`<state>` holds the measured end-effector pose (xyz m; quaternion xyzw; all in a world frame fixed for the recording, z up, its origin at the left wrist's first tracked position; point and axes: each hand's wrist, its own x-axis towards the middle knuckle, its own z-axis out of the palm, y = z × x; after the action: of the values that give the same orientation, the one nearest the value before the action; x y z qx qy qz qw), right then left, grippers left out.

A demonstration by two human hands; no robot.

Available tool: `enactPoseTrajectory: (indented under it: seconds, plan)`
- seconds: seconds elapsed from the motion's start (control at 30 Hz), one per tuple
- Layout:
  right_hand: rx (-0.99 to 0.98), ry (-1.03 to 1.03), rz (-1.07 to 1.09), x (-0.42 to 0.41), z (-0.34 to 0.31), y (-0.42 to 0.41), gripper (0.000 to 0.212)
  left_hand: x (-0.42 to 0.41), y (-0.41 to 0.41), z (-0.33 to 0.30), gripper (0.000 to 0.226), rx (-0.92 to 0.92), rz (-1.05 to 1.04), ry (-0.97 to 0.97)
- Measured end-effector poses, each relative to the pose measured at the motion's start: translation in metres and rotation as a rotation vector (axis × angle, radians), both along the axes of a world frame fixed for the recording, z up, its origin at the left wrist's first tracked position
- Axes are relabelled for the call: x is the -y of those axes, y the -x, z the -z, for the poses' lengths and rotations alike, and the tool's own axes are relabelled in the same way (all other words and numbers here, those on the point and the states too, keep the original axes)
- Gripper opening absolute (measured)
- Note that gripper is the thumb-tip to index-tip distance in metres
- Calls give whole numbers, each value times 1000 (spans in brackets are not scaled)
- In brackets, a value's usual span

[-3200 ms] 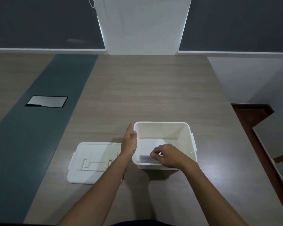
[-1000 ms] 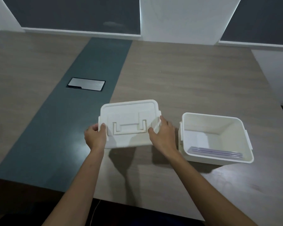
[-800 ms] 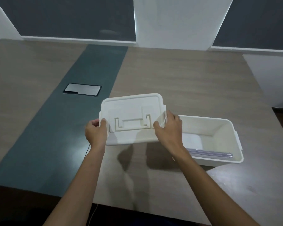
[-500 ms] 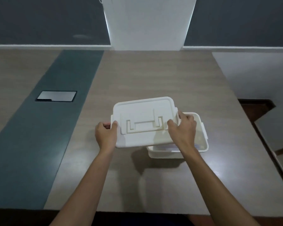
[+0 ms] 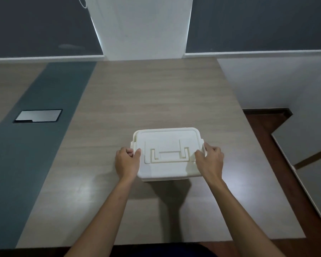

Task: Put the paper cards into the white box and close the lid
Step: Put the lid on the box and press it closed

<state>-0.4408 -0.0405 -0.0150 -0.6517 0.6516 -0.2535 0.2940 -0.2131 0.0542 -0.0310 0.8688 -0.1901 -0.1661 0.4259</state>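
The white lid (image 5: 167,140), with a recessed handle moulded into its top, now lies over the white box (image 5: 161,178) on the wooden table. Only a thin strip of the box's front wall shows beneath the lid. My left hand (image 5: 127,162) grips the lid's left edge, thumb on top. My right hand (image 5: 210,160) grips the lid's right edge the same way. The paper cards are hidden inside the box.
The wooden table (image 5: 146,97) has a dark teal strip (image 5: 32,145) along its left side with a metal cable hatch (image 5: 38,115) set in it. The table's right edge (image 5: 258,154) drops to a dark floor. A white pillar (image 5: 143,26) stands behind.
Both hands carried the lid from the left of the box across and down onto it. The lid now covers the box, and the cards inside are no longer visible.
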Motion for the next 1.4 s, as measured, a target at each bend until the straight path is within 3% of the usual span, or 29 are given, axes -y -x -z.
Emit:
enactPoseTrajectory:
  seconds: [0.23, 0.43, 0.6, 0.77, 1.1, 1.2, 1.4]
  plan:
    - [49, -1, -59, 11, 18, -3, 44, 4, -10, 7, 23, -39, -63, -21]
    - [292, -154, -27, 30, 29, -2, 33, 7, -17, 12, 26, -418, -121, 156]
    - [516, -529, -4, 41, 36, 7, 63, 4, -34, 12, 45, -704, 0, 79]
    - [527, -608, -30, 54, 44, 11, 74, 0, -43, 10, 42, -801, 96, 65]
    - [563, -506, 13, 52, 46, 9, 52, 6, -45, 2, 30, -708, 91, 120]
    - [429, -346, 64, 46, 38, 0, 35, 9, -41, 4, 20, -543, 84, 119]
    - [275, -124, 79, 27, 30, -16, 48, 14, -28, 10, 22, -165, 75, 56]
